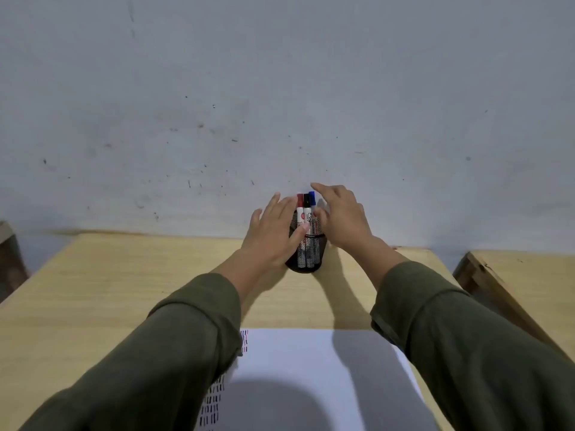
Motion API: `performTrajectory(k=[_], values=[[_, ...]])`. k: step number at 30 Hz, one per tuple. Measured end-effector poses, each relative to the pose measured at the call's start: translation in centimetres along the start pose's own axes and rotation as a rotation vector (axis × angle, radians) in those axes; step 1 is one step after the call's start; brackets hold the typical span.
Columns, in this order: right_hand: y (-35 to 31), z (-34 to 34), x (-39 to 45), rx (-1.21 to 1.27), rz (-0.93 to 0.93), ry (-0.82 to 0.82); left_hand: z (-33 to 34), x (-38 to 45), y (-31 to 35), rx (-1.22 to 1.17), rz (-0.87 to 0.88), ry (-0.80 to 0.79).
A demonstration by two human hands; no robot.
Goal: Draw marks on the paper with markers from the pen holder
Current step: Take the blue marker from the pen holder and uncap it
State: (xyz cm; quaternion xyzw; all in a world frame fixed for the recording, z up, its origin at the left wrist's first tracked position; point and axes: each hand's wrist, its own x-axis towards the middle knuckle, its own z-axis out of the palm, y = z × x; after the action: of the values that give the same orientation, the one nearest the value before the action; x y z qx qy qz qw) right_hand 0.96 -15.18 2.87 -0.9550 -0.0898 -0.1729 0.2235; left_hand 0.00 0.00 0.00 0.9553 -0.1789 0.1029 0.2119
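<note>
A black mesh pen holder (308, 259) stands at the far edge of the wooden table, against the wall. Three markers stand upright in it: a red-capped one (300, 209), a black-capped one (307, 209) and a blue-capped one (312, 199). My left hand (273, 234) rests against the holder's left side, fingers spread, thumb across the mesh. My right hand (340, 216) hovers at the markers' right with fingers apart, partly hiding the blue marker. The white paper (311, 368) lies near me, with rows of short dark and red marks along its left edge.
The light wooden table (124, 290) meets a scuffed grey wall (280, 104) at the back. Another wooden table (522, 275) stands at the right, across a narrow gap. A brown object (7, 259) shows at the far left edge.
</note>
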Motion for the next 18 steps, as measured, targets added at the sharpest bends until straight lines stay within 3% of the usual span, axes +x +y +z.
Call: performTrajectory(k=[18], values=[[1.6,0.7,1.4,-0.111,-0.029,-0.008,1.7,0.2,-1.0,-0.017,0.012,-0.009]])
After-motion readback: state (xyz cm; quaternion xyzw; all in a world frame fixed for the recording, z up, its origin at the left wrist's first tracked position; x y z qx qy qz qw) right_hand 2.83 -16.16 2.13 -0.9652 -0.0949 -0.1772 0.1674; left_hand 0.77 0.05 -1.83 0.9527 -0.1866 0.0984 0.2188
